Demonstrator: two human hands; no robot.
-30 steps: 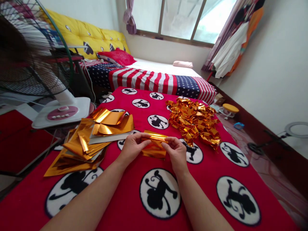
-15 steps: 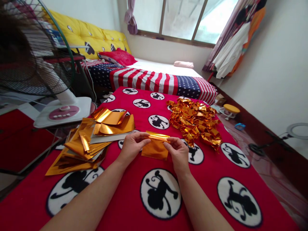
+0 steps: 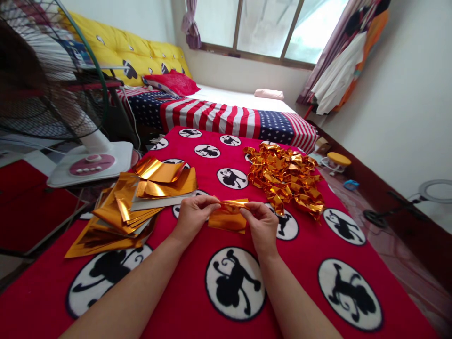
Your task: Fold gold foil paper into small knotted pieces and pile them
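Observation:
A sheet of shiny gold foil paper [image 3: 227, 222] lies between my hands, its far edge rolled or folded over toward me. My left hand [image 3: 195, 216] pinches the left end of that fold between thumb and fingers. At the right end, my right hand [image 3: 262, 223] pinches the same fold. To the left is a loose stack of flat gold foil sheets [image 3: 120, 209], some showing pale undersides. A heap of folded gold foil pieces [image 3: 284, 174] rests on the right, beyond my right hand.
A red cloth with monkey-print circles [image 3: 169, 292] covers the surface under my hands. An electric fan [image 3: 93, 162] stands at the left. Behind are a bed [image 3: 226, 117] with a striped cover and a red pillow [image 3: 173, 84]. A yellow-topped stool [image 3: 339, 158] is on the floor at right.
The folded far edge of the foil paper has come toward me and looks narrower, with less flat sheet showing in front. Both hands keep their pinch in nearly the same place.

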